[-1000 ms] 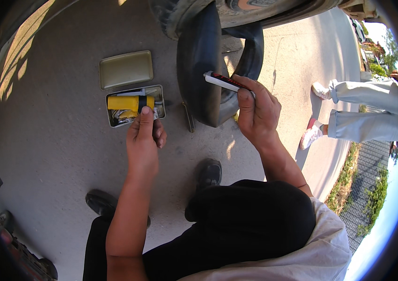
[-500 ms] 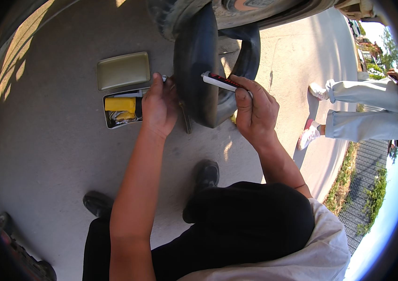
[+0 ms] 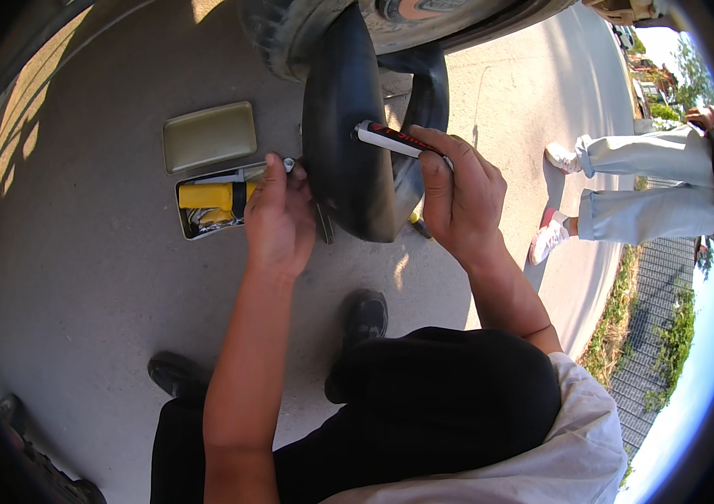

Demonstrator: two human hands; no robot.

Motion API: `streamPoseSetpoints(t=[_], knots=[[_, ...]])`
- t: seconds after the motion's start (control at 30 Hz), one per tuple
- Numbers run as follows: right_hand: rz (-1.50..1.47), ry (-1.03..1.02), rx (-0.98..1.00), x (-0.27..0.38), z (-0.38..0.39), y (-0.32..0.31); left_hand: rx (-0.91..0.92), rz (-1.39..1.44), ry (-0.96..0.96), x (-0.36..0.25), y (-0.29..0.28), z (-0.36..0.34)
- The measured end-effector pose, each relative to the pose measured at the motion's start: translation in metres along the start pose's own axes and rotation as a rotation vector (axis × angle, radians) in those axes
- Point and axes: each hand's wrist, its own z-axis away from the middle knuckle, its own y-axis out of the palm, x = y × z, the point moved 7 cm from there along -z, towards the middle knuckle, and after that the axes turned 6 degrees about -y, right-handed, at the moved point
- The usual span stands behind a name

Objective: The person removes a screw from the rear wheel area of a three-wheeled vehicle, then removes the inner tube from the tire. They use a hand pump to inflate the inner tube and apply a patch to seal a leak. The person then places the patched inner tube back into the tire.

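Note:
A black inner tube (image 3: 344,181) hangs down from a tyre (image 3: 277,42) at the top. My right hand (image 3: 462,189) is closed around a white tube of glue (image 3: 386,139) with dark and red print. Its nozzle points left and meets the inner tube's surface, or nearly so. Left of the inner tube, my left hand (image 3: 277,223) pinches a small pale cap (image 3: 288,165) between thumb and finger. Beneath that hand's left side sits an open metal tin (image 3: 185,225) holding a yellow-handled tool (image 3: 206,196). The tin's lid (image 3: 210,137) lies just beyond it.
Beside the inner tube's foot, a dark flat bar (image 3: 324,225) and a yellow-and-black item (image 3: 420,223) rest on the concrete ground (image 3: 105,277). To the right stands another person in light jeans (image 3: 647,210). My shoes (image 3: 365,315) are below the work.
My left hand has shifted slightly down and left with the cap. The glue tube's nozzle has moved a little left along with the view, still at the inner tube.

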Motion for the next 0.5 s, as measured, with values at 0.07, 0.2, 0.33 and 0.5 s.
streamPoseSetpoints(t=[0.07,0.2,0.33,0.5], knots=[[0.02,0.042,0.005,0.0,-0.001,-0.004,0.01,-0.024,-0.008,-0.001,0.001,0.0],[0.008,-0.061,-0.017,0.003,0.003,-0.002,0.024,-0.04,0.006,-0.006,0.002,0.002],[0.027,-0.024,-0.016,0.005,-0.003,-0.005,0.012,-0.028,0.015,-0.006,0.005,0.004],[0.008,-0.087,0.002,0.003,0.002,-0.002,-0.002,-0.056,0.019,-0.009,0.012,0.007]])
